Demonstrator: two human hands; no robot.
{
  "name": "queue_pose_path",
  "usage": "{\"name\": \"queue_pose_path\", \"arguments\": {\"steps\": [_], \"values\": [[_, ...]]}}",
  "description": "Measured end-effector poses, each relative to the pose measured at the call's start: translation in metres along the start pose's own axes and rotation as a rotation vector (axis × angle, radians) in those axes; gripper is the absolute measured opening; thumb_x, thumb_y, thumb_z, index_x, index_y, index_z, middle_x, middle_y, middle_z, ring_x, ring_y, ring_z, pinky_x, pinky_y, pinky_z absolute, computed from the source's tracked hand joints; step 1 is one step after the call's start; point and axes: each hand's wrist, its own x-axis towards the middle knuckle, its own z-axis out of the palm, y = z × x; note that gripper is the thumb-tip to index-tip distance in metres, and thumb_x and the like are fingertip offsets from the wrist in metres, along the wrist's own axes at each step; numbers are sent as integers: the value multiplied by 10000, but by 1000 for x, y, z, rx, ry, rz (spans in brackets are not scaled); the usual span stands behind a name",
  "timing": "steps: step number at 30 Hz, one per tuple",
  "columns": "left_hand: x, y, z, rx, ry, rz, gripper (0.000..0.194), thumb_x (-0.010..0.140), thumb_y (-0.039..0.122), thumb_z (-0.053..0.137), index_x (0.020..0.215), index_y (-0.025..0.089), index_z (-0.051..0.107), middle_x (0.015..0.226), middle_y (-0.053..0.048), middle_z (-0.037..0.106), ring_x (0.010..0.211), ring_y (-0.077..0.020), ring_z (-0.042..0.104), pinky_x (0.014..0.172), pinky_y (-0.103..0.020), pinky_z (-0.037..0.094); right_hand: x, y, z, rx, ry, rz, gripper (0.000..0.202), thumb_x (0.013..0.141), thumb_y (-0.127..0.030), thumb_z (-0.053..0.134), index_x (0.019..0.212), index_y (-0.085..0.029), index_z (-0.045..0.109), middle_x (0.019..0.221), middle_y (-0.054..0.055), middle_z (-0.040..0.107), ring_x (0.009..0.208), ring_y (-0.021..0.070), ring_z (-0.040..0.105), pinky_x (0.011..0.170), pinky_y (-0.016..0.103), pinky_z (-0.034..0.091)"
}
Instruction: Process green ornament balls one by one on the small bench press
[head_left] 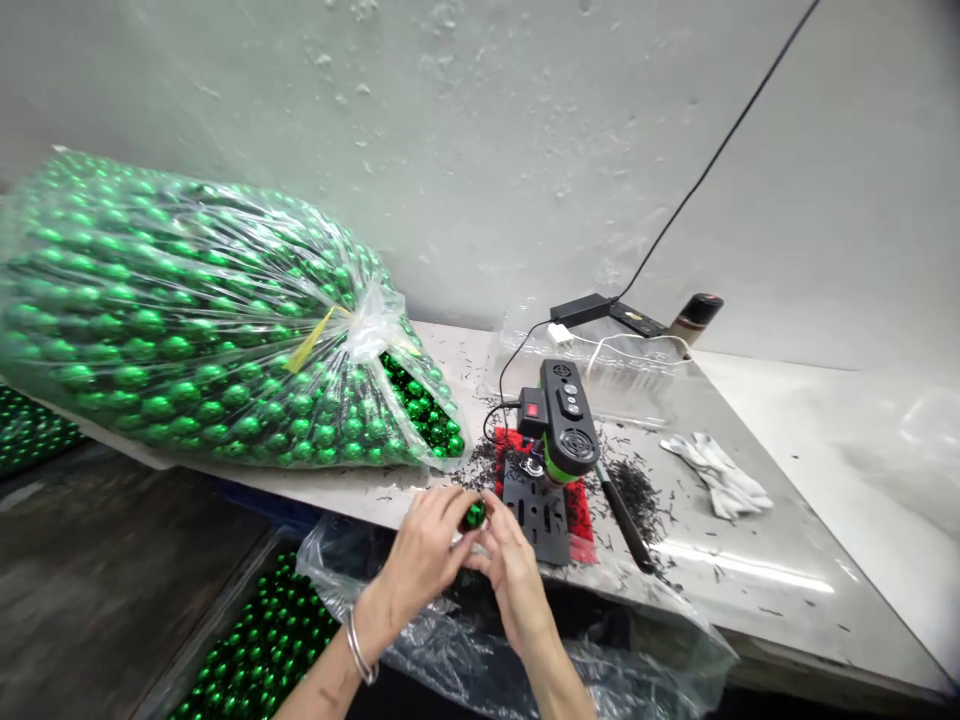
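A shiny green ball is between my two hands, near the table's front edge. My left hand, with a silver bangle at the wrist, has its fingers closed round the ball's left side. The fingertips of my right hand touch the ball's right side. Just beyond them stands a small black machine with a green band, on a slotted black plate over a red mat.
A big clear bag of green balls lies at the left, its mouth partly open. More balls fill a container below. Black scraps, a black-handled tool, white gloves, a clear tray and cables are on the table.
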Motion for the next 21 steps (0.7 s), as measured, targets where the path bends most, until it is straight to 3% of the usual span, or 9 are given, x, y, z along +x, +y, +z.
{"name": "queue_pose_path", "arguments": {"steps": [2, 5, 7, 9, 12, 15, 18, 21], "values": [[-10, 7, 2, -34, -27, 17, 345, 933, 209, 550, 1276, 202, 589, 1183, -133, 698, 1061, -282, 651, 897, -422, 505, 8, 5, 14, 40, -41, 57, 557, 717, -601, 760, 1125, -225, 718, 1127, 101, 731, 950, 224, 690, 686, 298, 572], [-4, -6, -7, -97, -121, 34, 324, 913, 253, 623, 1233, 201, 613, 1129, -112, 725, 1019, -270, 661, 900, -428, 503, 26, 7, 26, -22, -61, 78, 544, 673, -586, 786, 1049, -194, 747, 1054, 101, 749, 907, 230, 690, 663, 297, 561], [8, -22, -17, -123, -162, 63, 272, 913, 290, 642, 1173, 212, 645, 1098, -91, 741, 1021, -258, 658, 922, -426, 489, 43, 6, 32, -165, -76, 1, 542, 704, -607, 733, 1038, -181, 748, 1053, 103, 753, 904, 231, 693, 674, 302, 565], [22, -40, -27, -101, -119, 65, 209, 933, 296, 616, 1120, 220, 673, 1093, -81, 749, 1037, -252, 656, 934, -422, 473, 63, 4, 40, -391, -88, -134, 536, 788, -616, 610, 1063, -174, 740, 1076, 109, 752, 899, 226, 698, 683, 306, 569], [37, -63, -33, -8, 88, -92, 180, 971, 300, 547, 1010, 201, 692, 1024, -85, 754, 981, -245, 669, 892, -398, 473, 93, 3, 53, -652, -65, -267, 521, 879, -527, 451, 1156, -167, 707, 1171, 122, 725, 819, 202, 702, 680, 313, 564], [40, -78, -29, 42, 261, -341, 205, 983, 324, 525, 943, 187, 673, 933, -78, 737, 872, -225, 683, 807, -343, 491, 110, 7, 61, -777, -45, -309, 445, 895, -427, 438, 1116, -167, 724, 1144, 120, 734, 841, 207, 703, 767, 326, 554], [38, -86, -17, 97, 270, -509, 224, 941, 394, 601, 982, 179, 649, 929, -77, 718, 789, -224, 690, 710, -312, 494, 108, 15, 61, -927, -79, -355, 369, 904, -346, 439, 993, -185, 759, 1038, 104, 760, 925, 227, 704, 856, 335, 531], [41, -86, -4, 218, 251, -582, 337, 886, 440, 667, 1064, 159, 621, 980, -114, 701, 847, -271, 698, 677, -313, 493, 99, 21, 59, -1063, -151, -410, 328, 905, -270, 449, 1020, -218, 752, 1064, 68, 756, 981, 206, 701, 890, 302, 515]]}}
